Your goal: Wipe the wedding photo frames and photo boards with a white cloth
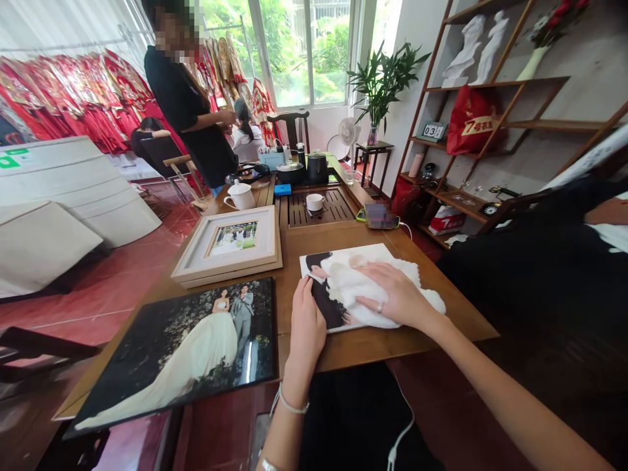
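Right hand [395, 294] grip wide, spread flat over white cloth [350, 289], which lies on photo panel [328, 307]. Left hand [308, 320] grip narrow, holding panel's 9 o'clock edge. Panel on wooden surface [373, 348]; dark photo [196, 347] at 8 o'clock, white cup [314, 203] at 11.

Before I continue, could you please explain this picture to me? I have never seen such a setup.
There is no machine here: you see a person's own two bare hands. One camera, worn on the head, looks forward and down, so the arms enter from below. The left hand is at the left edge of a photo panel; whether it grips is unclear. The right hand is spread over a white cloth on that panel. On the wooden table also lie a framed photo and a dark wedding photo.
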Action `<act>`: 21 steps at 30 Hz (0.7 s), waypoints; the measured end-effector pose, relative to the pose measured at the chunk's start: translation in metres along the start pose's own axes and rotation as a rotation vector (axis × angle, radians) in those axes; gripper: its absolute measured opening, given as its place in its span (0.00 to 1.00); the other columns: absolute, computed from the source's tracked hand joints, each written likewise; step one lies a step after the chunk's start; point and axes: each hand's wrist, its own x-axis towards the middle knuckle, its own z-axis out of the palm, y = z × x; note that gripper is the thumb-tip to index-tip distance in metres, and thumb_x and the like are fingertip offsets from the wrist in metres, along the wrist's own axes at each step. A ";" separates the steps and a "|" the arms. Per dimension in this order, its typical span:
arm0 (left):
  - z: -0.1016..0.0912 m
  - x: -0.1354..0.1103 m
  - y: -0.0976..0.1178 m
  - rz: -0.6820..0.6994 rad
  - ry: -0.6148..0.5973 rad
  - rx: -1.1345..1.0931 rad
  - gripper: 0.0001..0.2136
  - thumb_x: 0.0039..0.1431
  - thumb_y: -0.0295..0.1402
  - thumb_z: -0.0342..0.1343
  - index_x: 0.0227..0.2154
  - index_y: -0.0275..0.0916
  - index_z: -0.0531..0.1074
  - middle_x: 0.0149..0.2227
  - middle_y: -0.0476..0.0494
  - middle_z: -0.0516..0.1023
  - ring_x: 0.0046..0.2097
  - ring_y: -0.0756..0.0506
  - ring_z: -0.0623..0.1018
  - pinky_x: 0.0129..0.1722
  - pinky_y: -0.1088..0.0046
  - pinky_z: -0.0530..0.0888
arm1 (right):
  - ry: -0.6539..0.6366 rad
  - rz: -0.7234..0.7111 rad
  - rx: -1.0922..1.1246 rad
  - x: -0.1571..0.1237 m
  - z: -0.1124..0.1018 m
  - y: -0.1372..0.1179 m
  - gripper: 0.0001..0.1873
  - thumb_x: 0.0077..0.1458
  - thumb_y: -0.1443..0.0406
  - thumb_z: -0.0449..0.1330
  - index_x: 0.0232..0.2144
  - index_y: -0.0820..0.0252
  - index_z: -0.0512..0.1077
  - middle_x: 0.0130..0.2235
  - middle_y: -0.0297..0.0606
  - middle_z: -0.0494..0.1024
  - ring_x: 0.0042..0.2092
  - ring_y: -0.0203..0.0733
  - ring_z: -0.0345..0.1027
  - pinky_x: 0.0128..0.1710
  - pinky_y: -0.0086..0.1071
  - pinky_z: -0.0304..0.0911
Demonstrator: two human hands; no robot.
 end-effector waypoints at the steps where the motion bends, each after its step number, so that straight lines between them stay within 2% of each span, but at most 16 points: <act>1: 0.000 0.000 0.000 -0.004 -0.003 0.000 0.23 0.61 0.21 0.41 0.59 0.34 0.64 0.62 0.30 0.66 0.66 0.39 0.64 0.66 0.51 0.61 | 0.011 0.044 -0.014 -0.004 -0.002 0.006 0.27 0.58 0.52 0.58 0.56 0.57 0.69 0.56 0.45 0.75 0.57 0.54 0.66 0.58 0.50 0.61; 5: 0.000 -0.001 0.001 -0.014 -0.008 -0.003 0.25 0.59 0.20 0.41 0.59 0.35 0.64 0.63 0.31 0.66 0.66 0.39 0.64 0.66 0.50 0.61 | 0.078 0.224 -0.090 -0.002 -0.006 0.037 0.28 0.59 0.50 0.56 0.57 0.55 0.68 0.56 0.46 0.75 0.57 0.57 0.66 0.56 0.51 0.63; 8: 0.000 0.000 0.001 -0.030 -0.008 -0.008 0.25 0.59 0.20 0.42 0.59 0.34 0.64 0.63 0.30 0.66 0.66 0.39 0.64 0.66 0.51 0.61 | 0.068 0.336 -0.143 0.018 -0.005 0.054 0.29 0.60 0.50 0.55 0.59 0.57 0.67 0.55 0.48 0.75 0.56 0.59 0.67 0.54 0.51 0.63; 10: -0.001 0.000 0.003 -0.050 -0.009 -0.025 0.24 0.60 0.21 0.42 0.59 0.34 0.64 0.63 0.31 0.66 0.66 0.39 0.64 0.67 0.53 0.61 | 0.017 0.377 -0.174 0.038 -0.003 0.056 0.32 0.60 0.50 0.55 0.61 0.58 0.64 0.57 0.50 0.73 0.57 0.62 0.66 0.53 0.52 0.63; 12: -0.002 0.000 0.004 -0.066 -0.016 -0.042 0.23 0.62 0.22 0.42 0.59 0.34 0.63 0.62 0.31 0.66 0.66 0.40 0.64 0.67 0.53 0.61 | -0.043 0.365 -0.188 0.060 -0.001 0.050 0.33 0.59 0.49 0.55 0.63 0.58 0.62 0.60 0.49 0.71 0.58 0.63 0.65 0.54 0.52 0.61; 16: -0.004 0.001 0.008 -0.074 -0.008 -0.067 0.22 0.64 0.23 0.40 0.59 0.32 0.62 0.63 0.28 0.65 0.66 0.40 0.64 0.66 0.53 0.61 | -0.167 0.233 -0.123 0.100 0.010 0.024 0.35 0.58 0.48 0.57 0.63 0.55 0.60 0.62 0.45 0.69 0.58 0.58 0.66 0.52 0.47 0.63; 21: -0.005 0.001 0.010 -0.116 -0.002 -0.114 0.22 0.63 0.24 0.42 0.60 0.33 0.60 0.62 0.28 0.66 0.65 0.39 0.66 0.65 0.52 0.62 | -0.218 0.065 -0.063 0.122 0.035 -0.012 0.37 0.56 0.46 0.59 0.63 0.55 0.61 0.63 0.44 0.68 0.59 0.58 0.64 0.56 0.49 0.59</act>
